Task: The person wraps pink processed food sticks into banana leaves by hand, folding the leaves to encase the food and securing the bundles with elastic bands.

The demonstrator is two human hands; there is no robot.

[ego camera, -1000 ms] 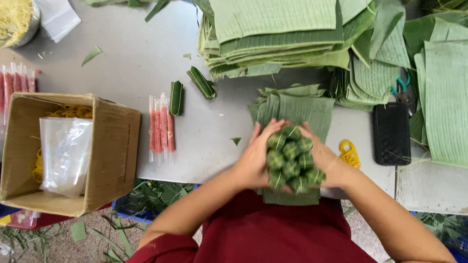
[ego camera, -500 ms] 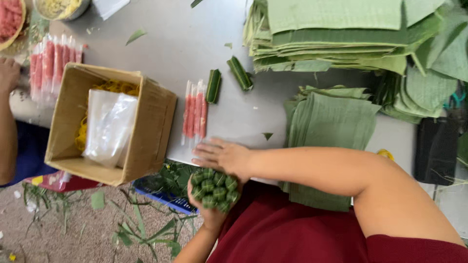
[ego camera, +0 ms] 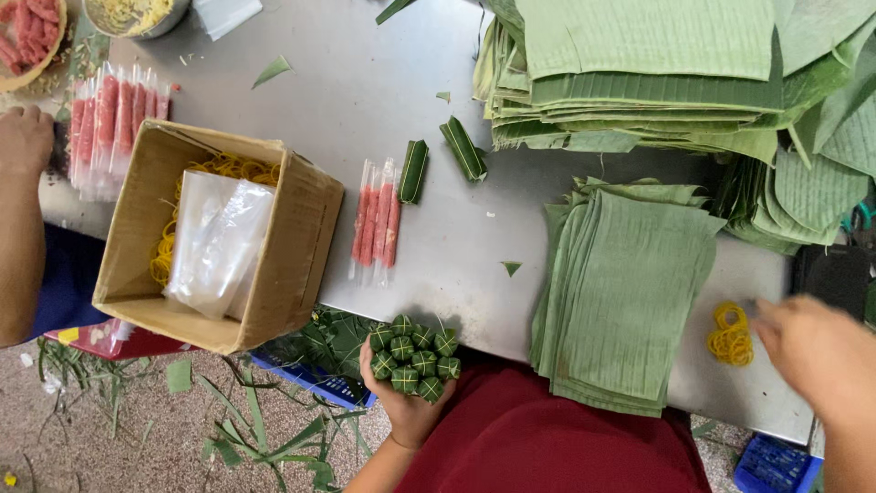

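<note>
Desk [ego camera: 365, 100], grey metal, carried everything. I noted big heaps of cut banana leaves [ego camera: 639, 64] along its far side and a neater leaf stack [ego camera: 630, 292] near its front edge. Cardboard box [ego camera: 301, 246] at left held yellow bands and a clear plastic bag [ego camera: 214, 242]. Red sticks in clear sleeves [ego camera: 376, 224] lay beside two leaf-wrapped rolls [ego camera: 413, 171].

Left hand [ego camera: 406, 402] sat below the desk edge, fingers curled up around a bundle of small leaf-wrapped parcels [ego camera: 412, 356]. Right hand [ego camera: 817, 351] was blurred, just beside a pile of yellow rubber bands [ego camera: 730, 333]; I couldn't tell how far its fingers were spread. Another person's hand [ego camera: 23, 137] rested at far left.
</note>
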